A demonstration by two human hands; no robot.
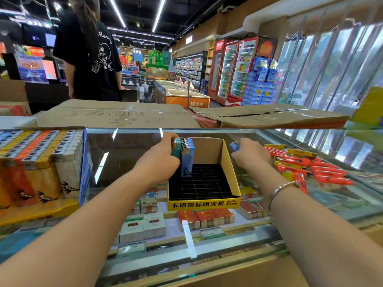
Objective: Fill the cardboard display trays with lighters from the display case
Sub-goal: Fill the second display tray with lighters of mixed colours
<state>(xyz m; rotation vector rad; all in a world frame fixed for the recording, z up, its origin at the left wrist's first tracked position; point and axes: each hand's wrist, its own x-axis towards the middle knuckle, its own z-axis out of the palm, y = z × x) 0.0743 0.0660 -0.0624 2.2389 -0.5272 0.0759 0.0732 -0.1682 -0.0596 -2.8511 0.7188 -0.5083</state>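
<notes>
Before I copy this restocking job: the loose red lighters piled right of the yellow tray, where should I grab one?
Take a red lighter from the near edge of the pile, pinching its long plastic body across the narrow sides, coming from above. They lie flat and overlapping on the glass counter, so top ones lift free most easily. The right hand already holds a blue lighter that way, I think.

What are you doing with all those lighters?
A person is filling a yellow cardboard tray on a glass counter. The left hand holds a row of blue and teal lighters standing along the tray's left side; most slots are still bare. The right hand holds one blue lighter, beside a loose pile of red and yellow lighters. A full tray sits on the left.
</notes>
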